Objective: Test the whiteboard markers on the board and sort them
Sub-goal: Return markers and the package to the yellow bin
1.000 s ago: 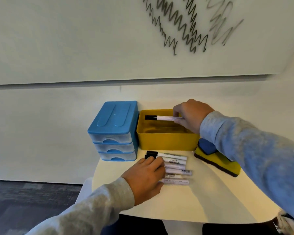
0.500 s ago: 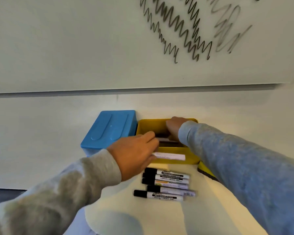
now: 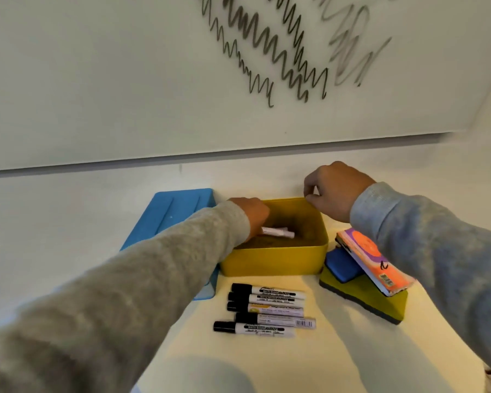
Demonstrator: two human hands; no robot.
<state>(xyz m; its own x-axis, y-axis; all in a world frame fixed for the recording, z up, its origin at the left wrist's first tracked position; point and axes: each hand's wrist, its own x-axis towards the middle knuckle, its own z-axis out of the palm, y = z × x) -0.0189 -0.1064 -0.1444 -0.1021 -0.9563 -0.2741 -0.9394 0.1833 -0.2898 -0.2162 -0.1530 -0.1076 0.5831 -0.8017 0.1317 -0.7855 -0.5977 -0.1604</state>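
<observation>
— Lying at lower centre of the frame, what are you seeing around your arms?

— Five capped markers (image 3: pixel 267 310) are lying in a row on the table (image 3: pixel 309 358), with a yellow eraser (image 3: pixel 363 296) at right carrying a blue block (image 3: pixel 341 265) and an orange card (image 3: pixel 372 259). Your left sleeve (image 3: pixel 142 285) is crossing over the blue drawer unit (image 3: pixel 167 214), hiding part of it.

— And the yellow bin (image 3: pixel 275 258)?

— Your left hand (image 3: pixel 253 217) is reaching inside it, gripping a white marker (image 3: pixel 278 232) low in the bin. Your right hand (image 3: pixel 335 191) is hovering over the bin's far right corner, fingers curled narrow, holding nothing I can make out. Scribbles (image 3: pixel 281 49) are showing on the whiteboard (image 3: pixel 97 66) at upper right.
</observation>
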